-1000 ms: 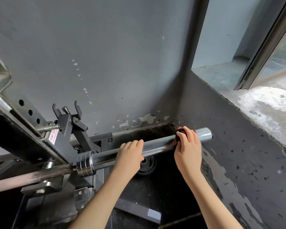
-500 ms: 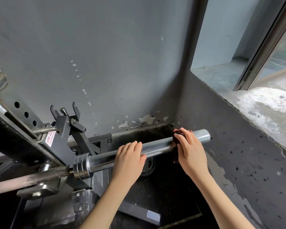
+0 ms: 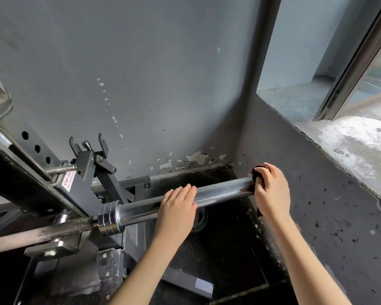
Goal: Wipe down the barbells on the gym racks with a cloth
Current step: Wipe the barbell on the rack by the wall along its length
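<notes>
A chrome barbell sleeve (image 3: 220,191) runs from a steel collar at lower left up toward the room corner at right. My left hand (image 3: 177,208) rests over the middle of the sleeve, fingers laid across its top. My right hand (image 3: 271,190) grips a dark maroon cloth (image 3: 254,175) wrapped over the outer end of the sleeve, which is hidden under hand and cloth. The thinner, dull bar shaft (image 3: 37,235) continues left of the collar onto the rack.
The black rack upright (image 3: 31,172) with holes and a J-hook (image 3: 90,159) stands at left. A grey wall is close behind, a speckled wall and window sill (image 3: 350,139) at right. A small black weight plate (image 3: 199,217) lies on the dark floor below.
My right hand with the cloth has slid outward along the sleeve and now covers its end, which was bare before. My left hand stays at mid-sleeve.
</notes>
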Motion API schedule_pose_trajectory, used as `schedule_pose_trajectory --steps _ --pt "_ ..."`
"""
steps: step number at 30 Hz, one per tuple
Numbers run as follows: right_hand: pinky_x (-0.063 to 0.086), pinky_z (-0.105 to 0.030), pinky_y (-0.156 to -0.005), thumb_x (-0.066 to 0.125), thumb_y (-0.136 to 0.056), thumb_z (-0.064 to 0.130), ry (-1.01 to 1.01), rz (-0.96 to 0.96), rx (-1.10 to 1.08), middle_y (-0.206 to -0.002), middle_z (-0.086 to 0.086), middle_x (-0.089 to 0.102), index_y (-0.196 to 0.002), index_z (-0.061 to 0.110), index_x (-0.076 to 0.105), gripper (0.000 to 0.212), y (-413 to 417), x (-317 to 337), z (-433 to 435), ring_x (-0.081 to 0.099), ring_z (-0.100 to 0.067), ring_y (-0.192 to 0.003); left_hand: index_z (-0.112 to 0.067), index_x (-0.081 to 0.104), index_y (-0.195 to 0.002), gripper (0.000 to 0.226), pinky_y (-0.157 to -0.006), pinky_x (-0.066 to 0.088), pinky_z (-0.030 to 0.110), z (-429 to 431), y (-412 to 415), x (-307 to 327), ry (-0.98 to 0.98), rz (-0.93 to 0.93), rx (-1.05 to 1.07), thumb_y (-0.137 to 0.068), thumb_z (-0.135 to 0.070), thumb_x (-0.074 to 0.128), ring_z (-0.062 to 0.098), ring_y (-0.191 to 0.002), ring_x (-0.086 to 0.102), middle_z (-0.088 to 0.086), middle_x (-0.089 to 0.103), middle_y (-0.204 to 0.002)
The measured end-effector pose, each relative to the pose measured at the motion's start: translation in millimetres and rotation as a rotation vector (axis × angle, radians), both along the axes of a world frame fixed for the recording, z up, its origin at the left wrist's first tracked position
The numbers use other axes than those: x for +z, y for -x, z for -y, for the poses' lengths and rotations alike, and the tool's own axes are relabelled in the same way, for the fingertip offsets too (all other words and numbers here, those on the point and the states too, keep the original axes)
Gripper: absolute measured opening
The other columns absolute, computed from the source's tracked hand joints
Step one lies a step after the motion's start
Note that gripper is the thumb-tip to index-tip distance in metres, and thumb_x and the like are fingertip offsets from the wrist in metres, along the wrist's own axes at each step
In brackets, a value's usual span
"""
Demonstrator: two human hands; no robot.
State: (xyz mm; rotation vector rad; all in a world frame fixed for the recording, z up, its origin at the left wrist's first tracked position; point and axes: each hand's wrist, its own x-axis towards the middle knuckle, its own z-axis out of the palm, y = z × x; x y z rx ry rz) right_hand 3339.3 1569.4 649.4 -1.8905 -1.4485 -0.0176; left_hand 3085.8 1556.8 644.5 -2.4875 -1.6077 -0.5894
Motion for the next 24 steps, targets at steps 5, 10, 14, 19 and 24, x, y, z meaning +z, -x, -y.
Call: schedule_pose_trajectory --steps 5,10,14,19,24 --pt "0.041 -0.043 -0.105 0.046 -0.085 0.016 0.004 0.08 0.174 -0.127 -0.008 0.059 -0.112 0.008 0.068 0.036 25 -4 14 0.049 -0.027 -0.123 -0.012 0.066 -0.121 0.046 -0.096 0.048 0.04 0 -1 1 0.034 0.027 0.004 -0.077 -0.022 0.079 0.02 -0.107 0.066 0.003 0.068 -0.12" --pt "0.043 -0.04 -0.097 0.033 -0.083 0.025 0.094 0.069 0.01 -0.117 -0.007 0.062 -0.105 0.01 0.07 0.045 -3 9 -1 0.054 -0.03 -0.112 -0.013 0.056 -0.135 0.043 -0.109 0.035 0.039 2 1 3 0.098 0.033 -0.009 -0.094 -0.025 0.06 0.021 -0.124 0.055 0.003 0.058 -0.136" --pt "0.044 -0.043 -0.096 0.037 -0.08 0.023 0.081 0.091 0.084 -0.113 -0.011 0.063 -0.108 0.006 0.064 0.043 36 11 1 0.055 -0.033 -0.105 -0.012 0.06 -0.13 0.042 -0.106 0.039 0.04 1 1 2 0.1 0.038 -0.009 -0.091 -0.025 0.065 0.021 -0.119 0.059 0.003 0.061 -0.131" --pt "0.044 -0.038 -0.093 0.056 -0.083 0.009 0.034 0.038 0.211 -0.114 0.003 0.064 -0.113 0.019 0.061 0.031 27 9 9 0.054 -0.021 -0.104 -0.012 0.06 -0.13 0.042 -0.105 0.036 0.037 2 4 0 0.092 0.069 -0.026 -0.09 -0.023 0.065 0.021 -0.119 0.06 0.004 0.062 -0.13" --pt "0.044 -0.049 -0.099 0.047 -0.088 0.024 0.01 0.027 0.171 -0.121 -0.011 0.062 -0.106 0.007 0.067 0.032 55 1 4 0.055 -0.033 -0.112 -0.012 0.058 -0.132 0.043 -0.107 0.031 0.037 4 5 1 0.113 0.087 -0.035 -0.091 -0.024 0.064 0.021 -0.122 0.058 0.003 0.06 -0.133"
